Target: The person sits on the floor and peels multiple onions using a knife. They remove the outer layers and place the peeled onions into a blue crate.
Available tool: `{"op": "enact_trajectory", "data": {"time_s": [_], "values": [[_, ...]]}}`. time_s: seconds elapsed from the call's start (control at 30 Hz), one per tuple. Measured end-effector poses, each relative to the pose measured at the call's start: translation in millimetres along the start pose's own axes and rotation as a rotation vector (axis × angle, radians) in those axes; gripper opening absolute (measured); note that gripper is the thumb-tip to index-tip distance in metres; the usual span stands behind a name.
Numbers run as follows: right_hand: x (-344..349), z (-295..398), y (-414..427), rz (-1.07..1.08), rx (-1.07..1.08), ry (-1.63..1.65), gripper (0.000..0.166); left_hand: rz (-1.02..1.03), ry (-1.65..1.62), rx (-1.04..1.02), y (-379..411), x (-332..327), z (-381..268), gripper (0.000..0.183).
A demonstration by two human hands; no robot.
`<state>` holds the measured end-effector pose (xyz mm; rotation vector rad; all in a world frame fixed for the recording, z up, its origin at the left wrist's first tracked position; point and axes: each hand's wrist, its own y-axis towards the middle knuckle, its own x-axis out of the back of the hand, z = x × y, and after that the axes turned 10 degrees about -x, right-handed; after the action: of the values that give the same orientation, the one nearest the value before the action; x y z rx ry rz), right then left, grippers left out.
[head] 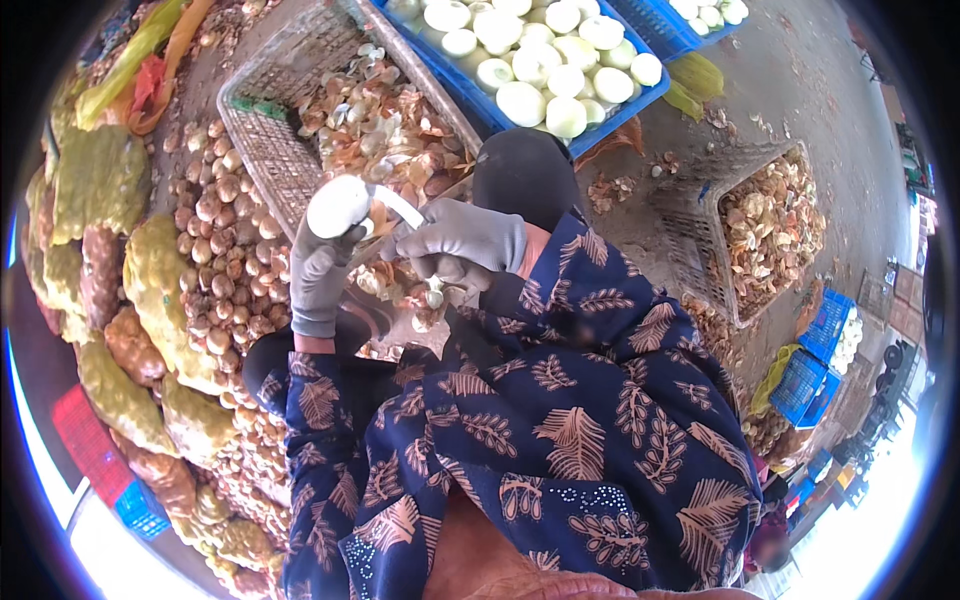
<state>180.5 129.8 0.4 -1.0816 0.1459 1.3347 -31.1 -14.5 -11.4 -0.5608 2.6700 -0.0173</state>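
My left hand (pixel 318 279), in a grey glove, grips a peeled white onion (pixel 339 207) from below. My right hand (pixel 469 238), gloved alike, has its fingers curled around a small knife (pixel 400 206). The knife's bright blade slants up to the onion's right side; its handle is hidden in the glove. Beneath both hands lie loose onion skins (pixel 375 281). Just beyond them stands a dirty plastic crate (pixel 262 161) with onion skins (pixel 382 120) in it.
A blue crate (pixel 469 97) of peeled onions (pixel 536 64) stands beyond my knee. Unpeeled onions (pixel 221 225) and mesh sacks (pixel 161 277) cover the left side. On the right, another crate (pixel 694 217) holds skins, with blue crates (pixel 806 382) farther off.
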Motion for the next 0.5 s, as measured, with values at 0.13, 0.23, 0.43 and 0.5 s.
{"op": "enact_trajectory", "data": {"time_s": [0.13, 0.23, 0.43, 0.5], "values": [[21.7, 18.8, -41.1, 0.078, 0.247, 0.251, 0.036, -0.032, 0.070, 0.089, 1.9, 12.3, 19.1, 0.070], [34.7, 54.8, -84.4, -0.540, 0.314, 0.053, 0.036, -0.204, 0.117, 0.063, -2.5, 12.3, 23.1, 0.060], [217.6, 66.3, -45.3, -1.405, 0.352, -0.642, 0.030, -0.178, 0.146, 0.177, 3.6, 8.2, 22.9, 0.060], [217.5, 71.3, -40.7, -1.351, 0.378, -0.462, 0.028, -0.153, 0.157, 0.207, 2.2, 15.5, 25.5, 0.060]]}}
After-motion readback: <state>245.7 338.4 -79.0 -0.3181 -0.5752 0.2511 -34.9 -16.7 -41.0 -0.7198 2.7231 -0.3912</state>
